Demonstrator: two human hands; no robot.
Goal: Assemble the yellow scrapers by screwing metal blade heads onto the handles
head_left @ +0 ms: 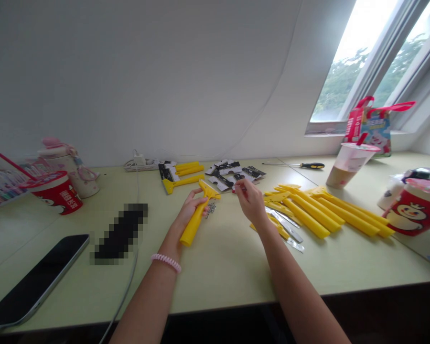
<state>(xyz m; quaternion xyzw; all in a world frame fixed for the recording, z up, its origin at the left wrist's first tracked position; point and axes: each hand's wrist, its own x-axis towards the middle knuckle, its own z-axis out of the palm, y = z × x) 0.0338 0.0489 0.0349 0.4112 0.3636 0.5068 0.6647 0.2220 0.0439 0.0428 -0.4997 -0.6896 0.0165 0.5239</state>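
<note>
My left hand (187, 211) is wrapped round a yellow scraper (194, 226), its wide head pointing away from me and its handle end towards me. Fingers pinched together, my right hand (251, 199) hovers by the black-and-white cards (220, 181); whatever is between the fingertips is too small to make out. Small metal screws (211, 209) lie in a pile just right of the scraper head. To the right of my right hand are yellow scraper handles (306, 217), flat yellow pieces (277, 228) and shiny metal strips (288, 228).
More yellow scrapers (186, 181) lie at the back beside a power strip (143, 166). A screwdriver (311, 165) rests near the wall. Drink cups stand left (62, 193) and right (351, 165), with a red tub (417, 208). A phone (39, 277) and cable (131, 277) lie left.
</note>
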